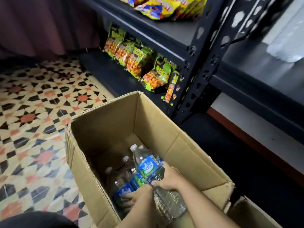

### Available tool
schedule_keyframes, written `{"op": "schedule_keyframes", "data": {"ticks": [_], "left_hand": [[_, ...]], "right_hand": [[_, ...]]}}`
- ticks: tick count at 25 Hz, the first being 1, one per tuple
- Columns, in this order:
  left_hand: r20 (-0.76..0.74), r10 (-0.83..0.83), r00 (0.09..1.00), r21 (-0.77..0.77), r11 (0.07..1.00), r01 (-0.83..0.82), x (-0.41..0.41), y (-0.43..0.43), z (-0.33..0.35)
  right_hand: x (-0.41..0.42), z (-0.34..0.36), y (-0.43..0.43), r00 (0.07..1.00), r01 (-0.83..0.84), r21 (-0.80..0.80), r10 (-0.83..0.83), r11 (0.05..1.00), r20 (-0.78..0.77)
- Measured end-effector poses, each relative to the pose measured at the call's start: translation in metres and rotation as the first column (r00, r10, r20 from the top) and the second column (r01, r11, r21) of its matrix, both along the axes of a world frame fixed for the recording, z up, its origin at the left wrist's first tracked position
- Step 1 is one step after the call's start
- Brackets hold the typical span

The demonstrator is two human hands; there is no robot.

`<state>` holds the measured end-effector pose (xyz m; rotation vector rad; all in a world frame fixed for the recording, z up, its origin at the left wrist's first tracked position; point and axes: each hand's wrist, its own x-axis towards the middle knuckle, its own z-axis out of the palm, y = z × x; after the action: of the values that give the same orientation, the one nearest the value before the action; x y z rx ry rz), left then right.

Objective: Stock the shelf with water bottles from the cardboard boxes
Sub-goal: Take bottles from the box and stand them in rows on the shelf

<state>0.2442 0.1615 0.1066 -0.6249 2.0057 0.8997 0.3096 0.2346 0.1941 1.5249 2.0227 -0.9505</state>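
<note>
A floor of patterned tiles [32, 112], cream with black and orange stars, carries a large open brown cardboard box [105, 122]. Clear plastic water bottles [130, 168] with blue and green labels are inside it, most of them upright on its bottom. Just to the right of the box, at its near corner, sits a second brown cardboard box [246, 213], only partly in sight. Behind the box rises a black metal shelving unit [204, 63]. On its lowest board, just beyond the box's far corner, stands a row of green and orange snack bags [139, 63]. The board above holds yellow snack bags [167, 7]. Further right of the box, a shelf bears something pale and clear, too blurred to name.
</note>
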Motion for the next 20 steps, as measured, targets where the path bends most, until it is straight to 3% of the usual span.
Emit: {"op": "schedule_keyframes", "data": {"ticks": [3, 7, 9, 12, 15, 17, 20], "left_hand": [[-0.008, 0.188, 0.982, -0.004, 0.982, -0.188, 0.002, 0.006, -0.022], [-0.109, 0.218, 0.97, -0.095, 0.969, -0.229, 0.014, 0.007, -0.046], [-0.073, 0.248, 0.966, -0.13, 0.958, -0.256, 0.017, -0.005, -0.049], [0.021, 0.258, 0.966, -0.018, 0.966, -0.258, 0.01, -0.013, -0.076], [-0.044, 0.433, 0.9, 0.0, 0.901, -0.434, 0.009, -0.013, -0.134], [-0.023, 0.457, 0.889, 0.005, 0.889, -0.457, 0.005, -0.015, -0.115], [-0.009, 0.304, 0.953, -0.016, 0.953, -0.304, 0.001, -0.024, -0.049]], "right_hand": [[-0.007, -0.032, -0.002, 0.999, 0.014, -0.041, -0.013, 0.999, 0.034], [0.0, -0.053, -0.004, 0.999, -0.007, 0.091, 0.002, 0.996, 0.05], [0.005, -0.054, 0.005, 0.999, -0.002, 0.064, 0.0, 0.998, 0.037], [0.01, -0.049, 0.019, 0.999, -0.021, 0.023, 0.02, 1.0, 0.026], [0.009, -0.051, 0.017, 0.999, -0.022, 0.009, 0.022, 1.0, 0.032], [0.007, -0.054, 0.01, 0.999, -0.016, 0.028, 0.015, 0.999, 0.03], [0.006, -0.057, 0.003, 1.0, 0.015, 0.057, -0.015, 0.998, -0.006]]}}
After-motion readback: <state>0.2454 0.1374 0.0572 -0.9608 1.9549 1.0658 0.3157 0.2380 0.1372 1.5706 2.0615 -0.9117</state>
